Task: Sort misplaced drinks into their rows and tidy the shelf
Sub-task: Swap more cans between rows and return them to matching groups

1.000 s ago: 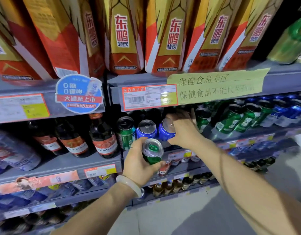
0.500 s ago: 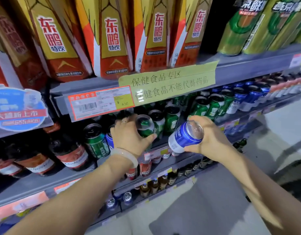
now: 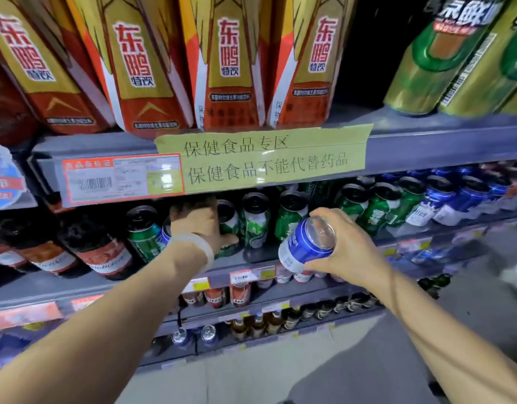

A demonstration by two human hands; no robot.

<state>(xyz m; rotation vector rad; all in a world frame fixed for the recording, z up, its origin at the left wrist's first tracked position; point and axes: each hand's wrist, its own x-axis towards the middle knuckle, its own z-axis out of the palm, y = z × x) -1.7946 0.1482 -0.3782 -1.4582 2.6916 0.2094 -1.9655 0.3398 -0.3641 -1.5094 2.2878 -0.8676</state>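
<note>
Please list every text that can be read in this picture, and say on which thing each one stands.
"东鹏特饮": on the orange-gold cartons, top shelf.
"保健食品专区" and "保健食品不能代替药品": on the yellow paper sign.
"Budweiser", partly blurred: on the dark bottles.
Price tag, can labels: too blurred.

The left hand (image 3: 203, 225) reached forward under the shelf lip, palm turned away, fingers hidden among the cans so its grasp could not be told; a pale bangle (image 3: 202, 246) circled the wrist. The right hand (image 3: 350, 252) was held nearer, in front of the shelf edge, fingers and thumb curled round a tilted blue can (image 3: 305, 246). Both forearms were bare and stretched out.
</note>
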